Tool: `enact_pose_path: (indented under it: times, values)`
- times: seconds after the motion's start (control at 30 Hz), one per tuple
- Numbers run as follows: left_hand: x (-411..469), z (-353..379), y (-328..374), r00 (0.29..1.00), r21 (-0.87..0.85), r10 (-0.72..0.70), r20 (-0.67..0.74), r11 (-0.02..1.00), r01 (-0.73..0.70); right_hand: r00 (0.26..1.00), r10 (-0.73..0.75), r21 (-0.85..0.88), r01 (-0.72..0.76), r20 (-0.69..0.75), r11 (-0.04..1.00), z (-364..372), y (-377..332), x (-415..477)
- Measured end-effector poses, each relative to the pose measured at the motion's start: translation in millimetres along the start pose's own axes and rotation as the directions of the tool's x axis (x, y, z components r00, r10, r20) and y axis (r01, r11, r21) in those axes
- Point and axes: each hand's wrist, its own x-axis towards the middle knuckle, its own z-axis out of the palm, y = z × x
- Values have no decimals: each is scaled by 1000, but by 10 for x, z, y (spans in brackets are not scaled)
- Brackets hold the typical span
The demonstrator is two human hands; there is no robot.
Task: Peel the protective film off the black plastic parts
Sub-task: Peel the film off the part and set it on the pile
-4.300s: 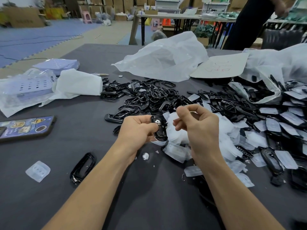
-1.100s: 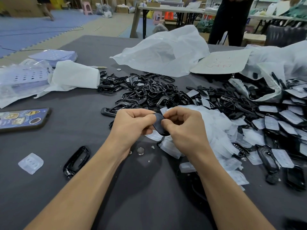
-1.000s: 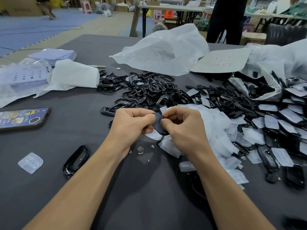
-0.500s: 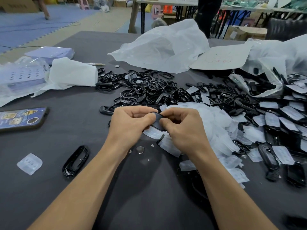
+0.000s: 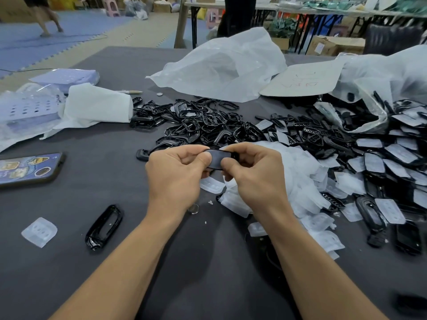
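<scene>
Work sits at the centre of our view, just above the grey worktop. Our left hand pinches one end of a black plastic part between thumb and curled fingers. Our right hand has its grip clenched on the other end, with the thumb pressed on the near face. The part lies roughly level between the two hands, clear of the worktop. Whether film covers it, we cannot tell.

From the hands, a heap of peeled films spreads from 3 towards 5 o'clock. Beyond it at 3 o'clock lie film-covered parts, crowded together. At 12 o'clock sits a tangle of bare black frames, and farther along the same line a crumpled white bag.

At 9 o'clock a phone lies flat near the edge of our view. At 7 o'clock we see a lone black frame, with a single loose film beside it at 8 o'clock, the two apart. A small round disc rests on the worktop at 6 o'clock, between our wrists.
</scene>
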Motion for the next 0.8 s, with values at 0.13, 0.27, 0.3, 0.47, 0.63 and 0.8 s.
enact_pose_path:
  times: [0.13, 0.27, 0.3, 0.47, 0.63, 0.8]
  values:
    - [-30, -15, 11, 994, 127, 54, 99, 990, -67, 1000, 14, 32, -15, 15, 999, -78, 28, 28]
    - [-16, -97, 49, 971, 236, 64, 232, 964, -120, 994, 21, 23, -24, 103, 999, -74, 32, 33]
    - [5, -108, 45, 972, 240, 50, 230, 965, -106, 993, 32, 19, -34, 116, 999, -69, 34, 40]
    - [15, -79, 27, 985, 235, 30, 171, 969, -70, 993, 60, -10, -60, 97, 998, -67, 45, 51]
    - [-3, -82, 14, 982, 166, 34, 188, 984, -65, 999, 2, -114, 3, 42, 993, -29, 50, 5]
    - [58, -77, 22, 989, 83, -8, 150, 997, -5, 997, -8, -8, 9, 72, 1000, -51, 38, 31]
